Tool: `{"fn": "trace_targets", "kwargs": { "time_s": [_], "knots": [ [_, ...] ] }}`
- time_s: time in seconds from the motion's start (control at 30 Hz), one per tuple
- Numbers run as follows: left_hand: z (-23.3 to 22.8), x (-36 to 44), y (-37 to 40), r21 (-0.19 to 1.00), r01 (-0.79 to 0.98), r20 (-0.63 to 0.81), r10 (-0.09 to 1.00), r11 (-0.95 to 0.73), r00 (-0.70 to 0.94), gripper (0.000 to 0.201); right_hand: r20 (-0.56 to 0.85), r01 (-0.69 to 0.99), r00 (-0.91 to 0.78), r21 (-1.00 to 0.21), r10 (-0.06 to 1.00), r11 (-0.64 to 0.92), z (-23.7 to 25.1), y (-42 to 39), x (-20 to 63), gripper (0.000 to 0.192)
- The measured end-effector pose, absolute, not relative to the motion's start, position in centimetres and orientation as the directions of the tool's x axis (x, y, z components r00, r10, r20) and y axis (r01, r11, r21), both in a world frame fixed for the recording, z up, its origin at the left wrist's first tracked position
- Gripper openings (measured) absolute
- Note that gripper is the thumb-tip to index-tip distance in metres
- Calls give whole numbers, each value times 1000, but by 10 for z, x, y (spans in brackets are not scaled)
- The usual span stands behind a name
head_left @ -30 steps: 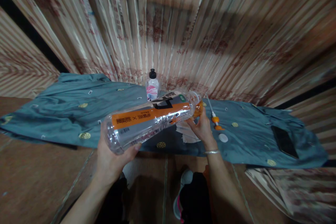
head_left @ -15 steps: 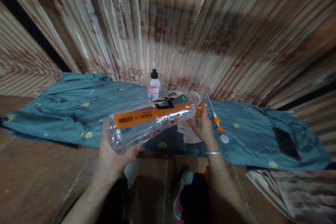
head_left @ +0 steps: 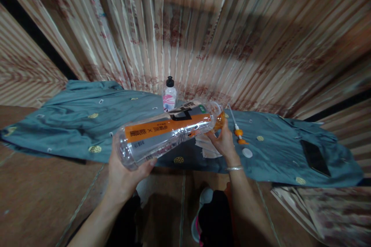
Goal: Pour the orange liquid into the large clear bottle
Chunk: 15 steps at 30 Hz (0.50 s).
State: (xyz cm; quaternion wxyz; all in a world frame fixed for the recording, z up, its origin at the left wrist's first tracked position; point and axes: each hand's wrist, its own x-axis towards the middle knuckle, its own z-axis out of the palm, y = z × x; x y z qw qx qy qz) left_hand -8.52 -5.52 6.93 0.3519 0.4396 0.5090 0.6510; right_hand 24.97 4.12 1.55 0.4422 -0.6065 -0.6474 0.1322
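A large clear plastic bottle [head_left: 171, 129] with an orange and grey label lies tilted in the air. My left hand [head_left: 126, 173] is wrapped round its base, lower than its neck. Its neck leans to the right, over a small amber bottle [head_left: 219, 120]. My right hand [head_left: 224, 141] grips the amber bottle, most of which is hidden behind the fingers and the big bottle's neck. Whether liquid passes between them I cannot make out. Right of that hand, a pump top [head_left: 239, 135] in orange and white, with a long tube, rests on the cloth.
Behind the big bottle stands a clear squeeze bottle [head_left: 169, 98] with a black cap. Beneath my right hand lies a pale crumpled tissue [head_left: 209, 149]. A white disc [head_left: 247, 153] and a black phone [head_left: 314, 157] lie on the green cloth [head_left: 72, 123]. A patterned curtain hangs behind.
Almost nothing differs. The big bottle's base and my left hand have shifted very slightly to the left; both hands keep their grips.
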Motion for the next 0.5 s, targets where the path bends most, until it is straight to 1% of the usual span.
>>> {"fn": "trace_targets", "kwargs": {
  "time_s": [0.23,0.4,0.5],
  "knots": [
    [73,-85,-54,970,27,236,901,-243,-365,69,444,684,126,-687,887,247,13,42,250,87],
    [79,-86,-55,978,19,203,922,-208,-331,69,437,670,133,-701,890,244,12,43,250,89],
    [82,-84,-56,974,23,220,903,-227,-370,69,430,658,131,-711,893,246,12,43,250,89]
  ]
}}
